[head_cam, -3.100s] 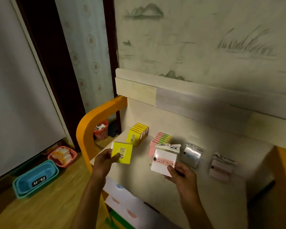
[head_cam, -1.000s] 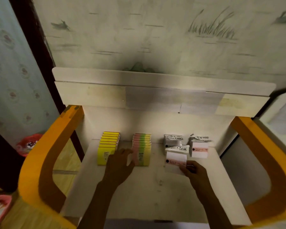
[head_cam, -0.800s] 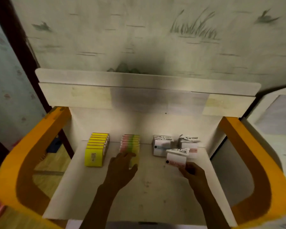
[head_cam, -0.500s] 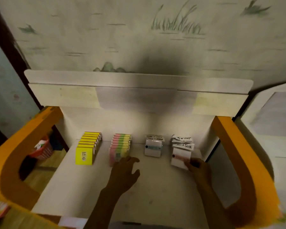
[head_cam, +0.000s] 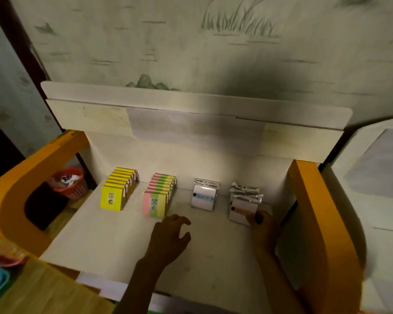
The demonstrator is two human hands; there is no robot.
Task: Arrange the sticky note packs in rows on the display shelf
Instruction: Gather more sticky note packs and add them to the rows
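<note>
On the display shelf [head_cam: 114, 241], four rows of sticky note packs, all standing upright and running toward the back panel. Taking the pink-green-yellow row [head_cam: 159, 196] as landmark: just left of it, the yellow row [head_cam: 118, 189]; right of it and a little apart, a single white pack with blue band [head_cam: 203, 196]; farthest right, near the orange side panel [head_cam: 315, 223], the white packs with pink band [head_cam: 244, 205]. Right hand [head_cam: 262, 225] gripping the front pack of that farthest row, thumb and fingers pinching its lower right corner. Left hand [head_cam: 168, 236] hovering just in front of the landmark row, fingers loosely spread and relaxed, holding nothing. Beyond the yellow row, past the shelf's left side, a red basket [head_cam: 70, 182] on the floor.
</note>
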